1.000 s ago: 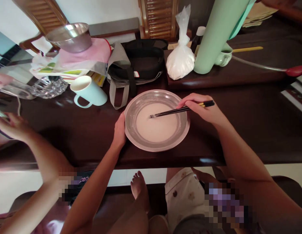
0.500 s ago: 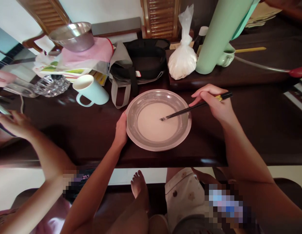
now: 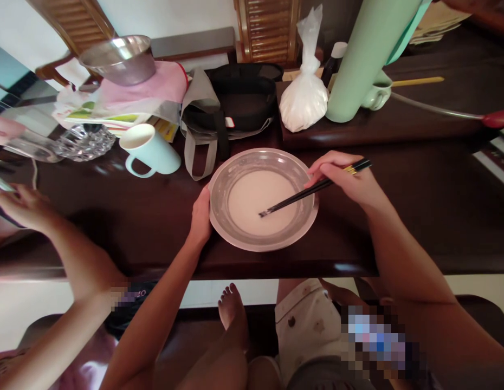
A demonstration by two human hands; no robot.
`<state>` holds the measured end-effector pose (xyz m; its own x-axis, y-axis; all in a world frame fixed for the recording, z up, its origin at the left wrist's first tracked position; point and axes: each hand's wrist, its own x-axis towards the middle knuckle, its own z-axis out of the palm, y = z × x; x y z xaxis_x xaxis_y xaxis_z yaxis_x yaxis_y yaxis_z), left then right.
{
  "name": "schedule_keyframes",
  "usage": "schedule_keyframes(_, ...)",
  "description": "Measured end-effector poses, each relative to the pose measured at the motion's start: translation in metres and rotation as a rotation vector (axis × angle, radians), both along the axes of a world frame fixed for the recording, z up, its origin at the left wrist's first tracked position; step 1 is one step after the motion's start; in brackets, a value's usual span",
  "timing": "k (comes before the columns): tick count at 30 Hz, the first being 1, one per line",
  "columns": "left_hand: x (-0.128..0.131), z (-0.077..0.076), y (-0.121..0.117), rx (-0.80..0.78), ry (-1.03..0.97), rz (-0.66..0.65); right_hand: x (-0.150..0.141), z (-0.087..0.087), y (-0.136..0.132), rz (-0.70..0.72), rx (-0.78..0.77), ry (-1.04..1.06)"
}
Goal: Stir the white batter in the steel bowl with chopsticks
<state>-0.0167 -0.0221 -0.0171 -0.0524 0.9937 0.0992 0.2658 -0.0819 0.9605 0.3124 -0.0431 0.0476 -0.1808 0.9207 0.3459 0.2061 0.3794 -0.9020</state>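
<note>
A wide metal bowl (image 3: 263, 245) stands near the table's front edge, with a milky white liquid (image 3: 256, 195) in it. My left hand (image 3: 201, 216) grips the bowl's left side; its fingertips are hidden behind the rim. Over the right rim, my right hand (image 3: 337, 173) is closed around black chopsticks (image 3: 298, 194) with gold bands near the top. Their tips dip into the liquid around the middle of the bowl.
Behind the bowl are a grey-black bag (image 3: 236, 100), a tied bag of white powder (image 3: 304, 103) and a tall green bottle (image 3: 366, 59). To the left stand a light blue mug (image 3: 156, 154) and a steel bowl (image 3: 126, 65). Another person's hand (image 3: 26, 203) rests at far left.
My right hand and the chopsticks have moved left and slightly toward me, the tips shifting through the liquid. My left hand stays on the bowl.
</note>
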Motion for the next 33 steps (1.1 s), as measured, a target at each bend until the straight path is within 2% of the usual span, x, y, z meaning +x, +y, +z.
schedule_keyframes(3, -0.0007, -0.0015, 0.0, -0.007, 0.003, 0.009, -0.001, 0.0004, 0.0001, -0.024, 0.037, -0.061)
schedule_keyframes(5, -0.001, -0.0011, -0.0003, -0.004, 0.006, 0.003, 0.0007, 0.0002, 0.0008, -0.108, 0.08, -0.014)
schedule_keyframes(7, -0.001, 0.0001, -0.0006, 0.001, 0.01, -0.005, 0.0018, 0.0002, 0.0008, -0.134, 0.079, 0.041)
schedule_keyframes(12, -0.0008, 0.0015, -0.0009, -0.003, 0.029, 0.017, -0.0034, 0.0027, -0.0013, -0.007, 0.039, -0.109)
schedule_keyframes(14, -0.0007, 0.0008, -0.0007, -0.017, 0.025, 0.028, -0.0033, 0.0028, -0.0011, -0.065, 0.078, -0.12)
schedule_keyframes(17, -0.0006, -0.0001, -0.0005, -0.016, 0.007, 0.025, -0.0003, 0.0017, -0.0006, -0.164, 0.093, 0.001)
schedule_keyframes(19, -0.0007, -0.0001, -0.0005, -0.004, 0.003, 0.01, -0.0004, 0.0021, -0.0011, -0.126, 0.058, 0.017)
schedule_keyframes(23, -0.0008, 0.0001, -0.0005, -0.001, 0.007, 0.0, -0.0051, 0.0051, -0.002, 0.001, 0.035, -0.164)
schedule_keyframes(25, -0.0004, 0.0, -0.0004, 0.0, 0.001, 0.002, -0.0043, 0.0054, -0.0014, -0.062, 0.065, -0.147)
schedule_keyframes(28, 0.0002, 0.0003, -0.0003, 0.003, 0.003, 0.001, -0.0005, 0.0039, -0.0012, -0.154, 0.064, 0.001)
schedule_keyframes(30, -0.0001, 0.0008, -0.0003, 0.004, 0.011, 0.001, -0.0003, 0.0035, -0.002, -0.094, 0.025, 0.015)
schedule_keyframes(33, -0.0015, 0.0008, -0.0002, 0.003, 0.025, 0.006, -0.0039, 0.0045, -0.0032, 0.038, -0.007, -0.11)
